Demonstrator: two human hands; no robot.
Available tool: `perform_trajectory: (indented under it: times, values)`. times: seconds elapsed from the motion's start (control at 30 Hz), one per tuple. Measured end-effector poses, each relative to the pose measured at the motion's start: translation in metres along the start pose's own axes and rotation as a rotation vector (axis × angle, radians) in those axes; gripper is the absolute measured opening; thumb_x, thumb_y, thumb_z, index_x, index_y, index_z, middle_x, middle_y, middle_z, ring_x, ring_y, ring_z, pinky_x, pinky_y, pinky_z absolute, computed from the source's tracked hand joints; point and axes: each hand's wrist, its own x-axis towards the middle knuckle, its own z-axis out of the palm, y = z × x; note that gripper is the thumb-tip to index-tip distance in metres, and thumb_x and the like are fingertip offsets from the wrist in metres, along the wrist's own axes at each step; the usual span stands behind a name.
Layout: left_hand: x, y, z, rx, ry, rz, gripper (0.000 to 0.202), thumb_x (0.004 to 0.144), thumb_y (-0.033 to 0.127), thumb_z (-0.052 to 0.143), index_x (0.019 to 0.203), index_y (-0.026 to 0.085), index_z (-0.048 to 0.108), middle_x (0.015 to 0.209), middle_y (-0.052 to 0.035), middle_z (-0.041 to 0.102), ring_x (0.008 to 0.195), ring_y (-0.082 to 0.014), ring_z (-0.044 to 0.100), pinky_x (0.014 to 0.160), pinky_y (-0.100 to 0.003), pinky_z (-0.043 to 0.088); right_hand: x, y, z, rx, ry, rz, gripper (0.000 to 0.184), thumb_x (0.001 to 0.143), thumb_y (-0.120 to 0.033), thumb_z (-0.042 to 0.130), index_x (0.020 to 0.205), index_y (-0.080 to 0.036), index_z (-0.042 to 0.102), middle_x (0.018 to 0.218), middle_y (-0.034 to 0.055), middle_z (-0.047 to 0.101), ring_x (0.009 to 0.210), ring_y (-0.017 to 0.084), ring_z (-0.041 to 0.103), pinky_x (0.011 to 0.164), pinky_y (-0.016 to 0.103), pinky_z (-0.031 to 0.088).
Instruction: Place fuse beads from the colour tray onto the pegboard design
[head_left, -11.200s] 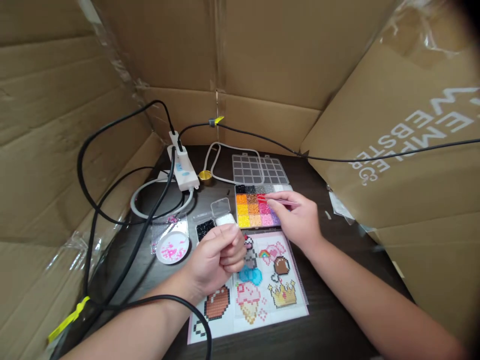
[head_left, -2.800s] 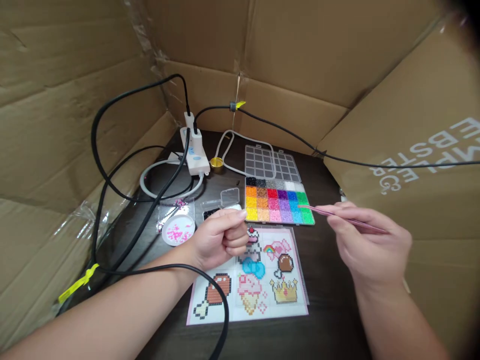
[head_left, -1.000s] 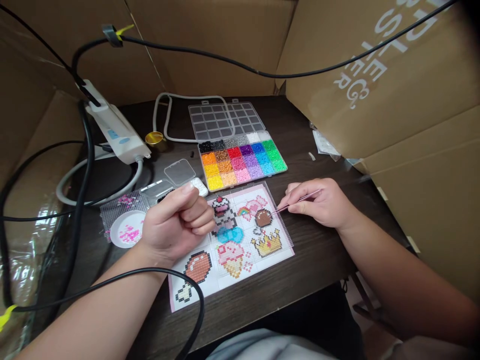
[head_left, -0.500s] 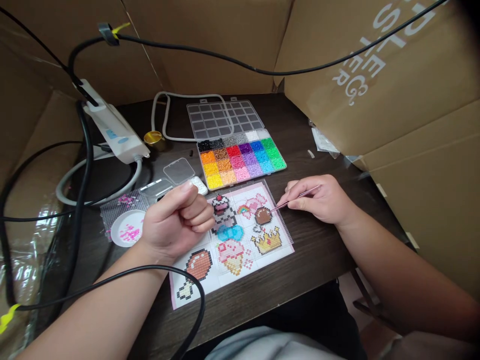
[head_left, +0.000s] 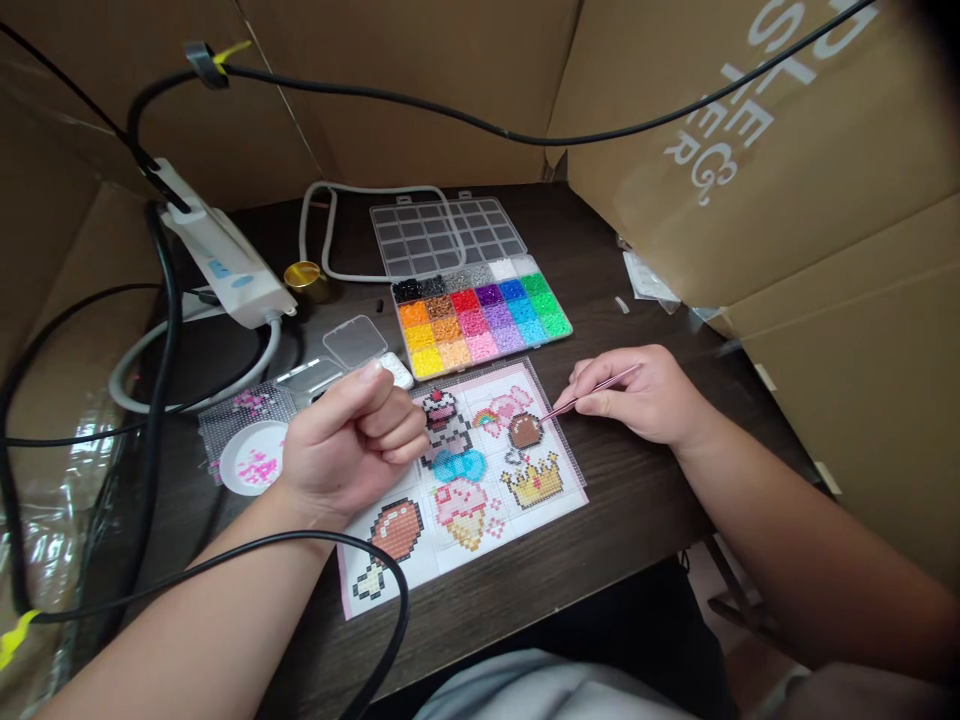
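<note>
A clear pegboard lies over a pink-edged pattern sheet (head_left: 491,525) of pixel pictures on the dark table. My right hand (head_left: 637,395) pinches thin pink tweezers (head_left: 589,392), whose tip rests at the brown bead shape (head_left: 525,431) on the board. My left hand (head_left: 352,445) is curled in a loose fist at the sheet's left edge; what its fingers hold, if anything, is hidden. Behind the sheet sits an open bead case (head_left: 480,320) with many coloured compartments, its clear lid (head_left: 446,235) folded back.
A white dish of pink beads (head_left: 255,462) lies left of my fist on a second pegboard. Small clear boxes (head_left: 352,342), a gold cap (head_left: 304,277), a white power strip (head_left: 225,260) and thick black cables crowd the left. Cardboard walls enclose the table.
My right hand moved from the bead case down to the pegboard; the tweezers' tip now sits at the brown shape. The view dropped closer. My left fist stayed put.
</note>
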Motion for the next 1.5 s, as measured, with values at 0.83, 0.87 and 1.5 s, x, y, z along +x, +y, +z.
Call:
perform_trajectory:
  times: [0.83, 0.87, 1.5]
  values:
    - [-0.0008, -0.0006, 0.0032, -0.025, 0.061, -0.007, 0.056, 0.08, 0.027, 0.067, 0.053, 0.019, 0.019, 0.049, 0.007, 0.01, 0.039, -0.0071, 0.019, 0.039, -0.022, 0.019, 0.0001, -0.0023, -0.0011, 0.02, -0.036, 0.015, 0.01, 0.076, -0.03, 0.081, 0.08, -0.021, 0.079, 0.082, 0.0065, 0.079, 0.075, 0.021, 0.072, 0.069, 0.033, 0.056]
    - [-0.0009, -0.0007, 0.0032, -0.028, 0.061, -0.009, 0.056, 0.08, 0.027, 0.067, 0.053, 0.019, 0.019, 0.049, 0.0071, 0.01, 0.039, -0.0072, 0.019, 0.039, -0.022, 0.02, 0.0, -0.0021, -0.0011, 0.016, -0.035, 0.011, 0.01, 0.076, -0.029, 0.081, 0.081, -0.021, 0.079, 0.082, 0.0065, 0.079, 0.076, 0.021, 0.072, 0.069, 0.033, 0.056]
    - [-0.001, -0.0013, 0.0022, 0.025, 0.002, 0.01, 0.055, 0.079, 0.027, 0.069, 0.053, 0.019, 0.021, 0.05, 0.0068, 0.009, 0.042, -0.0075, 0.014, 0.04, -0.023, 0.019, -0.0001, -0.0022, -0.0007, 0.014, -0.025, 0.001, 0.008, 0.076, -0.028, 0.081, 0.08, -0.021, 0.079, 0.082, 0.0063, 0.079, 0.075, 0.021, 0.071, 0.07, 0.034, 0.056]
